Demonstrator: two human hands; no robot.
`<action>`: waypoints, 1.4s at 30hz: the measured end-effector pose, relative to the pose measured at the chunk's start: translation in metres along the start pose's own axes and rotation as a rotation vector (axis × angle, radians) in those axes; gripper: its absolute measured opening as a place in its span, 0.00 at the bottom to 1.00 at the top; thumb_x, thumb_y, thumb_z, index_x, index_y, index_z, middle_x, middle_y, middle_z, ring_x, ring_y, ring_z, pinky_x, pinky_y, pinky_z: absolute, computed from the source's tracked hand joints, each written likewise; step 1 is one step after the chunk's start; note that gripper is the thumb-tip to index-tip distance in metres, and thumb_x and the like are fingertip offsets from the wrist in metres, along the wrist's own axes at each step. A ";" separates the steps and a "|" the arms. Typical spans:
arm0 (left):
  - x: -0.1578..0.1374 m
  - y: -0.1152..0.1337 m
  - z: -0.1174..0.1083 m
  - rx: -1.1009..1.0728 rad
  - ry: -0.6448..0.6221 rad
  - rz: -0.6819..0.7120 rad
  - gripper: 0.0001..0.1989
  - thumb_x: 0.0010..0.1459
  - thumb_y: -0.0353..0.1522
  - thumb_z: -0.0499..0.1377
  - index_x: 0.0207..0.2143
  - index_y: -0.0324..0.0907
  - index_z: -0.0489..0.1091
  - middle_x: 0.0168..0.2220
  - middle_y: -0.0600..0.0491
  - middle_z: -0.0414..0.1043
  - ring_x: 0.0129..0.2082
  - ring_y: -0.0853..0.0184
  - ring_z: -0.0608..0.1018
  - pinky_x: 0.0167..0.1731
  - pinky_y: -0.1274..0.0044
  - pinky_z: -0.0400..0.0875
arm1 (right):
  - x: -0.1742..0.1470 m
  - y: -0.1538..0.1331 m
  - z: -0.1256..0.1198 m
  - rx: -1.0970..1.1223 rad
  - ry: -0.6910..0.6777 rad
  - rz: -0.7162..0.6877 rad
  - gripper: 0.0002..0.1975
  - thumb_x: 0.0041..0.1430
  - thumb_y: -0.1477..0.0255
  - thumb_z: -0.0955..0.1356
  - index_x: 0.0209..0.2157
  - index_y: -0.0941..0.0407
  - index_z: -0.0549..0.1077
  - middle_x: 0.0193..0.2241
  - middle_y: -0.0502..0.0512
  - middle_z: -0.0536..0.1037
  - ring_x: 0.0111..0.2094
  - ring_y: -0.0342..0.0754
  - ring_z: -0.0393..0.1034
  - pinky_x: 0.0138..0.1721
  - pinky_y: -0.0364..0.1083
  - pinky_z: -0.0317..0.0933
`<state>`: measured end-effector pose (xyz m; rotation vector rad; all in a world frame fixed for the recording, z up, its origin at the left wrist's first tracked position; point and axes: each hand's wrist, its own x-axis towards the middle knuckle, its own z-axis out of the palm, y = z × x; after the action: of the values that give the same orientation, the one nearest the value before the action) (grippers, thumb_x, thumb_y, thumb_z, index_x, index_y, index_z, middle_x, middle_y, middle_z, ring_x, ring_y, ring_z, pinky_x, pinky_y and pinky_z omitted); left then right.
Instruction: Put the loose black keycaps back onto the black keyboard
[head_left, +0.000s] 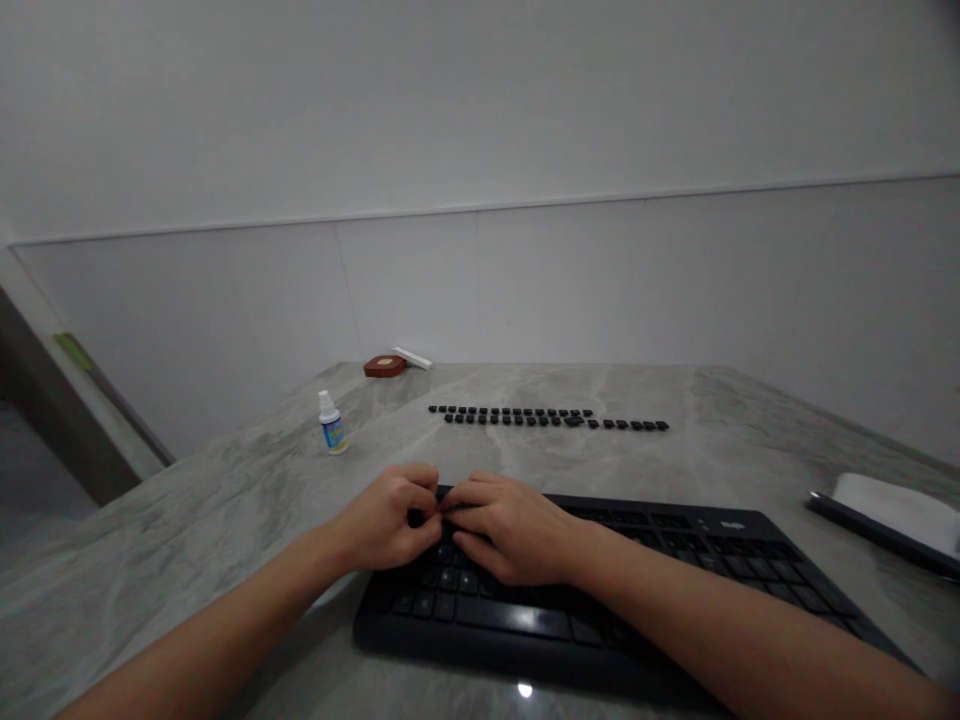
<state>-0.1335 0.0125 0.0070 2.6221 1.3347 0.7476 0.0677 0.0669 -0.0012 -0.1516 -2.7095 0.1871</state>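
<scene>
A black keyboard (517,618) lies on the table in front of me, slightly angled. Over its upper left part, my left hand (394,515) is curled with thumb and fingertips pinched together. My right hand (510,528) meets it there, its bent fingers drawn in toward the same spot. Whatever lies between the fingertips is too small and covered to make out. Beyond the keyboard, loose black keycaps (517,421) stand in two rows on the table. Part of the keyboard's key area is hidden under my right hand and forearm.
A small white spray bottle (333,425) with a blue label stands left of the keycaps. At the back are a reddish-brown case (384,366) and a white flat strip (413,358). To the right, white material (896,508) lies on a dark tray-like object (877,540).
</scene>
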 end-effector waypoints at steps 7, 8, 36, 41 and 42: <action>0.003 0.002 -0.003 0.022 -0.085 -0.118 0.10 0.49 0.23 0.55 0.16 0.37 0.65 0.22 0.56 0.61 0.21 0.74 0.65 0.22 0.80 0.56 | 0.001 -0.001 0.001 0.015 -0.020 0.022 0.10 0.60 0.76 0.65 0.40 0.62 0.77 0.42 0.60 0.76 0.43 0.49 0.69 0.48 0.47 0.64; 0.003 0.002 -0.004 0.031 -0.107 -0.114 0.10 0.50 0.23 0.55 0.17 0.37 0.65 0.22 0.56 0.62 0.22 0.74 0.66 0.23 0.81 0.56 | 0.001 -0.001 0.001 0.011 -0.025 0.023 0.11 0.60 0.75 0.65 0.40 0.62 0.77 0.42 0.60 0.76 0.43 0.49 0.69 0.48 0.47 0.64; -0.004 -0.077 0.005 -0.026 0.234 -0.663 0.21 0.57 0.43 0.49 0.28 0.39 0.76 0.24 0.54 0.74 0.27 0.65 0.75 0.28 0.78 0.66 | 0.002 0.004 0.003 0.026 0.021 0.011 0.11 0.62 0.75 0.64 0.36 0.62 0.79 0.40 0.57 0.80 0.40 0.49 0.70 0.46 0.47 0.63; 0.011 -0.100 0.011 0.168 0.210 -0.786 0.13 0.52 0.33 0.53 0.35 0.39 0.76 0.30 0.51 0.77 0.31 0.62 0.78 0.32 0.77 0.69 | 0.004 0.006 0.007 0.017 0.047 0.004 0.10 0.60 0.76 0.65 0.34 0.61 0.79 0.40 0.58 0.80 0.39 0.48 0.71 0.45 0.47 0.63; 0.016 -0.106 0.011 0.211 0.196 -0.802 0.12 0.50 0.31 0.54 0.34 0.39 0.76 0.29 0.50 0.77 0.31 0.61 0.78 0.32 0.76 0.69 | 0.004 0.007 0.007 0.015 0.051 0.004 0.10 0.60 0.76 0.65 0.34 0.61 0.79 0.39 0.58 0.80 0.38 0.48 0.71 0.45 0.47 0.63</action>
<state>-0.1978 0.0903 -0.0291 1.8585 2.3839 0.7489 0.0616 0.0731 -0.0073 -0.1555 -2.6570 0.2016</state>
